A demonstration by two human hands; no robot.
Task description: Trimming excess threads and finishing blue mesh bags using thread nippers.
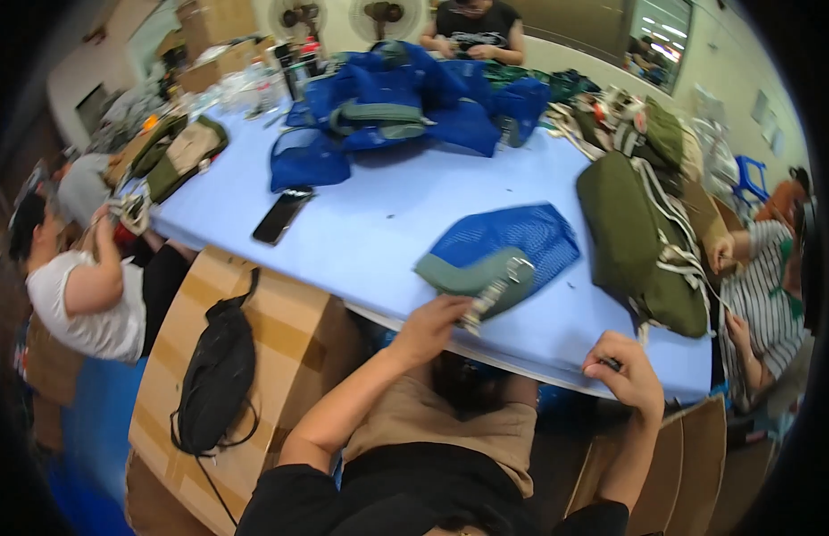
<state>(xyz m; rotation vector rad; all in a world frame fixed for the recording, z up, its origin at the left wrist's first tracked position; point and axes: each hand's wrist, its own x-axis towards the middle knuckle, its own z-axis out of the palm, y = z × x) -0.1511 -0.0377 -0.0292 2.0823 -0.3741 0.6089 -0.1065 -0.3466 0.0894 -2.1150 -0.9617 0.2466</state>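
Note:
A blue mesh bag (530, 234) with a grey-green panel (468, 272) lies on the table (379, 255) right in front of me. A light strap (495, 290) with a metal ring runs over its near side. My left hand (432, 326) is closed on the strap's near end at the table's edge. To the right, apart from the bag, my right hand (624, 371) is raised over the table's front edge with its fingers curled. A small dark thing shows between them, too small to name.
A large pile of blue bags (405, 103) covers the far side, with a phone (283, 214) nearer. Olive green bags (624, 223) lie at right. A black bag (220, 380) rests on a cardboard box (294, 330) at left. Other people work around the table.

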